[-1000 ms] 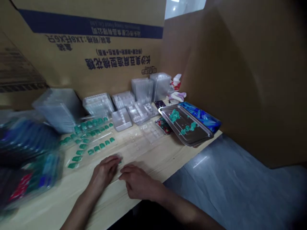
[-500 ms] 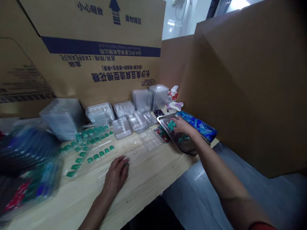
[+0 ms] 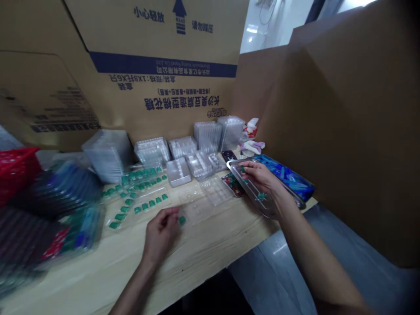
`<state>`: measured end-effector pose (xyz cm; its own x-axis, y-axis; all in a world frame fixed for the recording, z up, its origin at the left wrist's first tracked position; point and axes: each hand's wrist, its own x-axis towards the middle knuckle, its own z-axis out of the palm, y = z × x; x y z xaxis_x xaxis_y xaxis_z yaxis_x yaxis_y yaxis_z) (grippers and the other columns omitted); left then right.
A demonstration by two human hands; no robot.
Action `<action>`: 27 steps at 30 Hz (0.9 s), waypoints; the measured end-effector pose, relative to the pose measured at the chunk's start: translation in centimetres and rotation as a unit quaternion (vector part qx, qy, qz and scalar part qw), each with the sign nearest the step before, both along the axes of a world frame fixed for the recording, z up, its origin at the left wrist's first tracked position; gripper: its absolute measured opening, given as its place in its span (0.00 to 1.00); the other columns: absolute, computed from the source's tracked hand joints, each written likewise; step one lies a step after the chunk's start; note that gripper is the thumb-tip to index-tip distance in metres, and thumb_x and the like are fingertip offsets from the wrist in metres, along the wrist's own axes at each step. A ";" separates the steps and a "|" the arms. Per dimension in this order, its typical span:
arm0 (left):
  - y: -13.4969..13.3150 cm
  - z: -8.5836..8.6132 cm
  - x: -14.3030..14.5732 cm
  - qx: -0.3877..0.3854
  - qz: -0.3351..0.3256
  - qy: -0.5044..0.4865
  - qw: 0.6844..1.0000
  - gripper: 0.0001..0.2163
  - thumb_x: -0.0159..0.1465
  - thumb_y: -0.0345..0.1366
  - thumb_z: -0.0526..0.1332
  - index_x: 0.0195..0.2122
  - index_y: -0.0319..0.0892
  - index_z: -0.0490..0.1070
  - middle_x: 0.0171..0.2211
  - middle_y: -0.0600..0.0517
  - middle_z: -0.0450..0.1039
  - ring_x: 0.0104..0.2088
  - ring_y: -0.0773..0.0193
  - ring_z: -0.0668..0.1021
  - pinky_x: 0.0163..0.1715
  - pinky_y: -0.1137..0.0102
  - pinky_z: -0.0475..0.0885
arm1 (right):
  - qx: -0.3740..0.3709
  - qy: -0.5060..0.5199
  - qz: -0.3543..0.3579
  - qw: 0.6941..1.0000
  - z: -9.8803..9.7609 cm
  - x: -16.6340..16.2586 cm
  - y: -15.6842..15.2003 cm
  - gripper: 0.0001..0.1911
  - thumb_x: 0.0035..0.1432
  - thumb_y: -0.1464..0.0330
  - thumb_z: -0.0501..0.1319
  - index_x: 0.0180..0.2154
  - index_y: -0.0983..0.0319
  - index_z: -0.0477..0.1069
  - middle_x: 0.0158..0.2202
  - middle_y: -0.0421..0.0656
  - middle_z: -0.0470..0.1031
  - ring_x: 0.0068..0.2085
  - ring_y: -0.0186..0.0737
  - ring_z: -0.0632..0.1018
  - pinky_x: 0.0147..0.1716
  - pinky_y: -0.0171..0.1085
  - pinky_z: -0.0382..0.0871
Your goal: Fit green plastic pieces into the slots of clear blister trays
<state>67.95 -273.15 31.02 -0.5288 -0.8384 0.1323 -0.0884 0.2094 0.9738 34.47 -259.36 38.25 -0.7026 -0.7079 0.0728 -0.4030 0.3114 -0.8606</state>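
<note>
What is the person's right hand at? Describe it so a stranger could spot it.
Find the big cardboard box behind the wooden bench, then look to the bench's right end. There, in front of a blue-filled plastic pack, lies a steel tray under the right hand. Its shiny rim and green pieces set it apart from the clear plastic trays.

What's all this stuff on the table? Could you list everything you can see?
Cardboard boxes: several, brown, behind the table.
Table: one, pale wood, beneath everything.
Tray stacks: about seven, clear, along the back.
Green pieces: many, green, in clear trays at left.
Steel tray: one, silver, at right, holding a few green pieces.
Blue packet: one, blue, behind the steel tray.
Red basket: one, red, far left.
Left hand: one, beside a loose green piece.
Right hand: one, over the steel tray.
</note>
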 end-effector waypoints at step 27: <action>1.3 1.3 2.3 0.349 0.050 0.262 0.898 0.17 0.47 0.35 0.76 0.38 0.37 0.80 0.34 0.49 0.80 0.33 0.68 0.80 0.40 0.73 0.75 | -0.110 0.157 0.192 0.962 -6.0 24.0 -6.3 0.09 0.61 0.67 0.56 0.43 0.61 0.66 0.36 0.45 0.72 0.39 0.45 0.74 0.40 0.44 0.69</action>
<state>70.30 -271.81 32.29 -0.4648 -0.8536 -0.2354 0.4357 -0.4519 0.7784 58.46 -265.65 32.25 -0.3106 -0.8543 0.4168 -0.7034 -0.0884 -0.7053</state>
